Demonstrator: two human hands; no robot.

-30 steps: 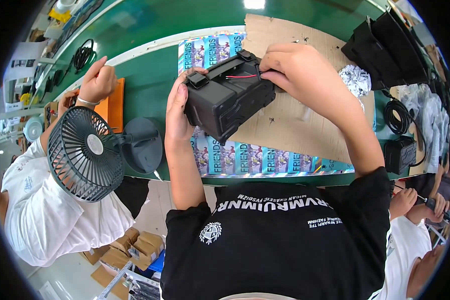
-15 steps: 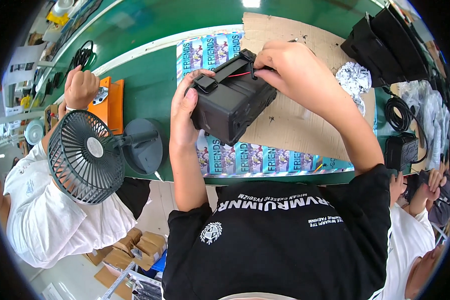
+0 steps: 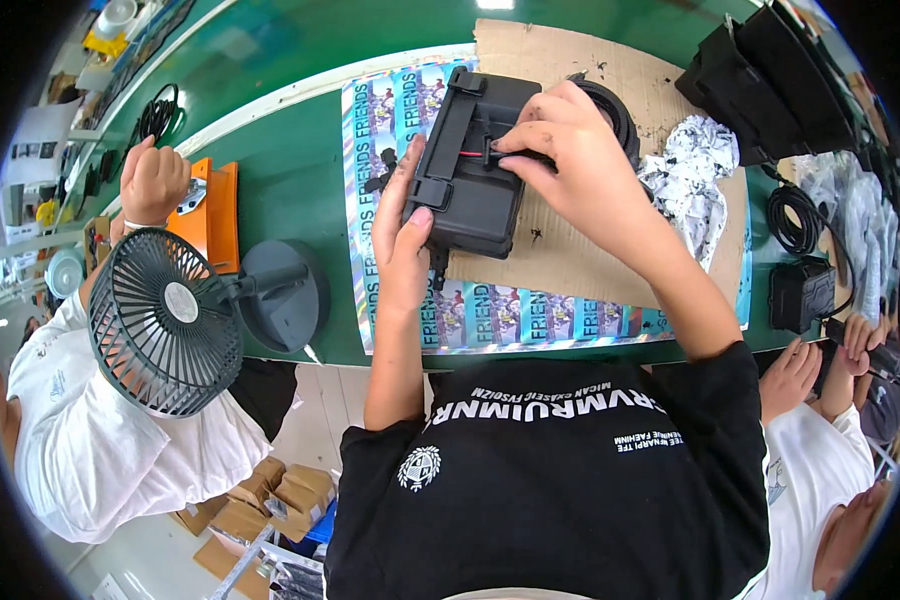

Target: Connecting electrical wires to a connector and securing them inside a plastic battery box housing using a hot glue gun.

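Note:
A black plastic box with clip latches along its left side lies on the cardboard and the printed sheet. My left hand holds its left side, thumb on the near corner and fingers along the edge. Over the box's middle, my right hand pinches a thin black cable where it meets a small black fitting. A short red wire shows beside that fitting. Partly behind my right hand is a coil of thick black cable. My fingers hide part of the pinched cable.
Crumpled white-and-black sheeting lies on the cardboard. To the right are black housings, a coiled cable and a small black box. A fan and an orange stand are left; co-workers sit both sides.
The box has turned more upright in view and come down flatter, with its latch side to the left. The cable coil has come into view beyond my right hand, which keeps its pinch.

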